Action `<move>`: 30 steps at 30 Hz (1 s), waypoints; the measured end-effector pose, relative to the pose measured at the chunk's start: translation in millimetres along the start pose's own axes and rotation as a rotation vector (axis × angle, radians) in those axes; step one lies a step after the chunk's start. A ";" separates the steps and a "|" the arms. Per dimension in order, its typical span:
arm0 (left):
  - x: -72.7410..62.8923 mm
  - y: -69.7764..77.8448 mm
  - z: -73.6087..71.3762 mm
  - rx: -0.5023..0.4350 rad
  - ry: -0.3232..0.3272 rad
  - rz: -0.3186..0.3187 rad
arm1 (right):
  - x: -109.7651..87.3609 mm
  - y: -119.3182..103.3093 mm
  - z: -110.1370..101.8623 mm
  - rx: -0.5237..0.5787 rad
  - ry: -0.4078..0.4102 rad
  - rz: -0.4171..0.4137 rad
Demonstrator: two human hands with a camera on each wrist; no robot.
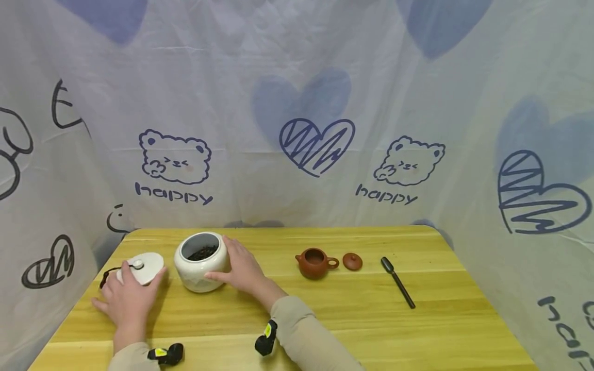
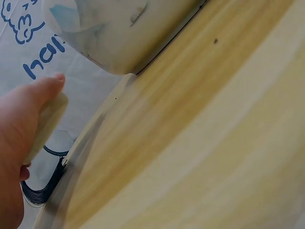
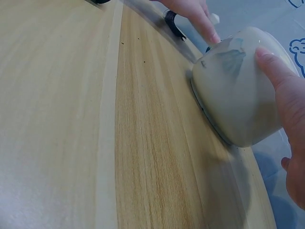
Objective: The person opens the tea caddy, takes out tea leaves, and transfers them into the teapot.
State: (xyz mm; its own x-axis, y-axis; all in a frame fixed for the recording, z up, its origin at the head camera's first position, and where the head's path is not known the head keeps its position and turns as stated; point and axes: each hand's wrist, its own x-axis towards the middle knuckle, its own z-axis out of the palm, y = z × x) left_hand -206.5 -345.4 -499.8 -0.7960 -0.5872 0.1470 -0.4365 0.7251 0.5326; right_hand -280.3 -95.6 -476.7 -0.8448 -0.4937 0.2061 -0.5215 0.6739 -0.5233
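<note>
At the left of the table in the head view, my left hand [image 1: 127, 301] grips a white lid [image 1: 153, 267] by its edge, thumb on the near right side. The lid has a small round knob and a dark cord with a tassel [image 2: 47, 183]. In the left wrist view it is tilted above the tabletop. My right hand [image 1: 243, 270] holds the white ceramic jar [image 1: 197, 275], with the thumb on its front and the fingers round its far right side. The jar stands upright and uncovered, dark tea leaves [image 1: 204, 252] inside. Faint painted decoration shows on its wall in the right wrist view.
Right of the jar stands a small reddish-brown teapot [image 1: 313, 265], uncovered, its spout to the left. Its lid [image 1: 352, 261] lies beside the handle. Farther right lies a dark long-handled scoop [image 1: 398, 283]. A printed cloth [image 1: 241, 170] hangs around the wooden table [image 1: 371, 330].
</note>
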 end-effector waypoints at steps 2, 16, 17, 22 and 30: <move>0.7 0.2 0.7 0.019 -0.033 0.004 | 0.4 0.4 0.0 0.000 -0.001 -0.002; 1.0 0.8 2.8 0.054 -0.155 0.012 | 0.6 0.4 0.0 0.011 0.006 -0.011; 1.4 1.2 2.8 0.057 -0.162 0.012 | 0.5 0.5 0.0 0.014 0.007 -0.011; 3.4 2.1 2.1 0.065 -0.194 0.000 | 0.9 1.0 0.2 0.022 0.015 -0.018; 4.0 -1.1 4.2 0.072 -0.234 -0.023 | -0.5 0.6 0.8 0.020 0.013 -0.014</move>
State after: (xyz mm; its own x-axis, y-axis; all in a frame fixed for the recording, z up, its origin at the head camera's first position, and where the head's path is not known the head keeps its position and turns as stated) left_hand -211.0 -347.1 -503.3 -0.8572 -0.5107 -0.0659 -0.4778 0.7412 0.4715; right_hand -280.1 -95.4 -477.8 -0.8391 -0.4954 0.2245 -0.5308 0.6557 -0.5370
